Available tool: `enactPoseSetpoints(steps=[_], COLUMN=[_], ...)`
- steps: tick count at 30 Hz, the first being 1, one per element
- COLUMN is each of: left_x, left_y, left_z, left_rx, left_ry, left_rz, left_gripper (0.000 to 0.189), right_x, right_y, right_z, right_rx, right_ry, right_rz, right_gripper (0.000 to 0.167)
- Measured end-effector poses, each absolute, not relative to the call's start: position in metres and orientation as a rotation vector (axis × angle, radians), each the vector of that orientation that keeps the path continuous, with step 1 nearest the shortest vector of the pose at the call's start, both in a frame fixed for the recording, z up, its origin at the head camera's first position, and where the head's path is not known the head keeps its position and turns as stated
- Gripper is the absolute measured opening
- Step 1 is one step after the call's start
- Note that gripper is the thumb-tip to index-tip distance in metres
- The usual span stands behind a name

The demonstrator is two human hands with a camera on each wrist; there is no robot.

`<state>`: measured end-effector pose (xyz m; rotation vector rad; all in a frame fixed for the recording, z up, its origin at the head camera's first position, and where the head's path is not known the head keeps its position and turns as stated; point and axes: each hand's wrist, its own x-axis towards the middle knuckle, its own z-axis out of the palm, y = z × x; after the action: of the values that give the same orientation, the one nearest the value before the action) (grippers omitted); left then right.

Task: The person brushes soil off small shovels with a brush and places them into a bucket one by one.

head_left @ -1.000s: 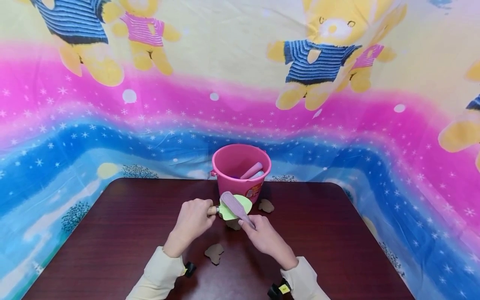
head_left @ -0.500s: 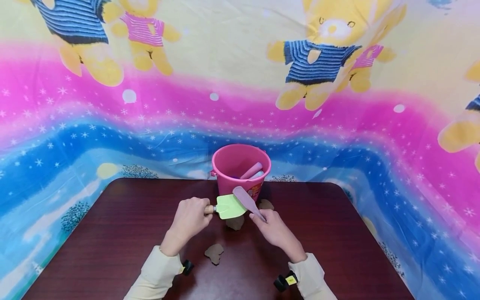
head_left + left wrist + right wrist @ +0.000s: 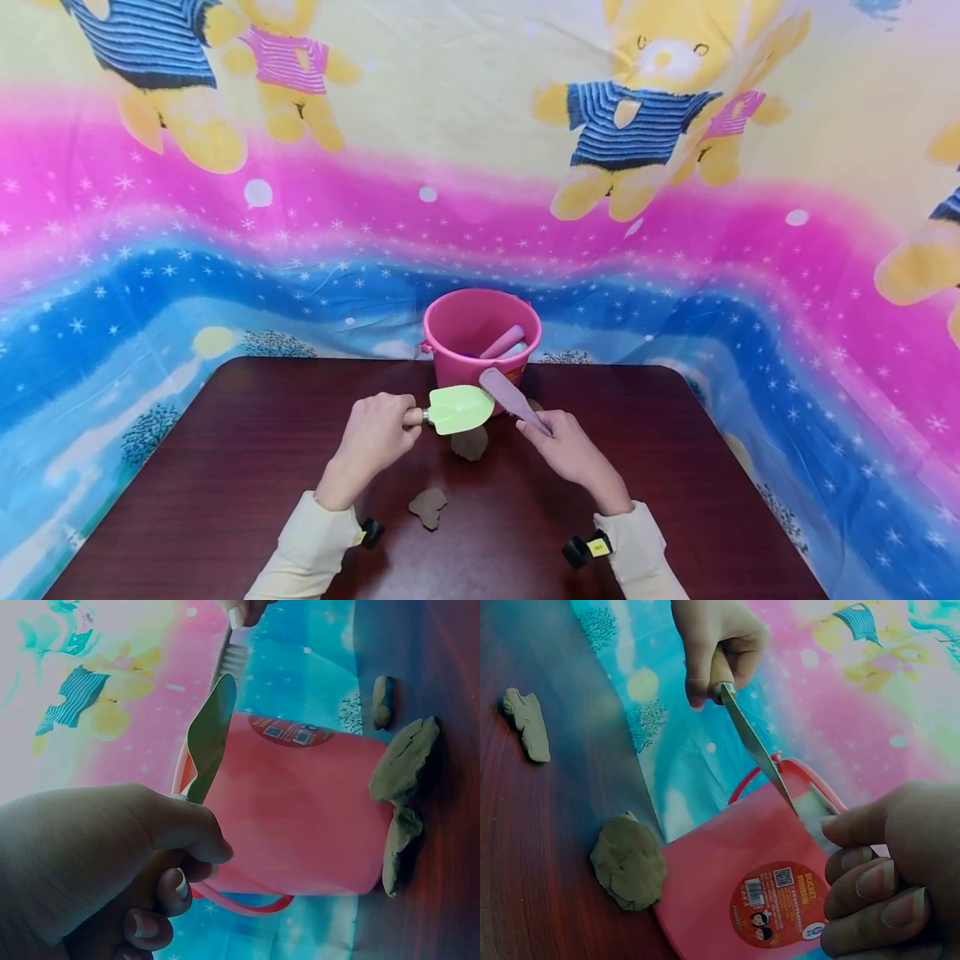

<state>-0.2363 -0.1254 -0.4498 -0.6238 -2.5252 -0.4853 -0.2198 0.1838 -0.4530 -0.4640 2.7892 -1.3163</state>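
Note:
My left hand (image 3: pixel 373 435) grips the wooden handle of a small garden trowel with a light green blade (image 3: pixel 456 410). The blade is held level in front of the pink bucket (image 3: pixel 457 367). In my right hand (image 3: pixel 579 457) is a mauve brush (image 3: pixel 510 395), slanting up to the left. Its head lies at the tip of the trowel blade, and pale bristles (image 3: pixel 234 660) show in the left wrist view. Below the trowel lies a brown clay-like lump (image 3: pixel 469 445) on the table. The right wrist view shows the trowel (image 3: pixel 757 750) edge-on, meeting the brush.
A flat brown piece (image 3: pixel 429 508) lies nearer on the dark wooden table (image 3: pixel 247 467). Another lump (image 3: pixel 628 862) sits by the bucket's base. A pink handle (image 3: pixel 502 342) and a light blue one stick up inside the bucket. A printed cloth (image 3: pixel 480 233) hangs behind.
The brush has slid right and up, from across the trowel blade to its tip. The right hand has drawn away to the right; the left hand has shifted slightly left.

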Motion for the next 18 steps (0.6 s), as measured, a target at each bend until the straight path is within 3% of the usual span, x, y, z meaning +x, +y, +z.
enactPoseSetpoints(steps=[18], left_x=[-0.236], left_y=[-0.116], left_z=[-0.455], left_rx=[-0.654], left_ry=[-2.511], left_rz=[-0.486], left_gripper=[0.043], right_x=[-0.203], right_y=[0.143], right_z=[-0.456], right_rx=[-0.717], right_ry=[2.625], right_rz=[-1.267], right_gripper=[0.035])
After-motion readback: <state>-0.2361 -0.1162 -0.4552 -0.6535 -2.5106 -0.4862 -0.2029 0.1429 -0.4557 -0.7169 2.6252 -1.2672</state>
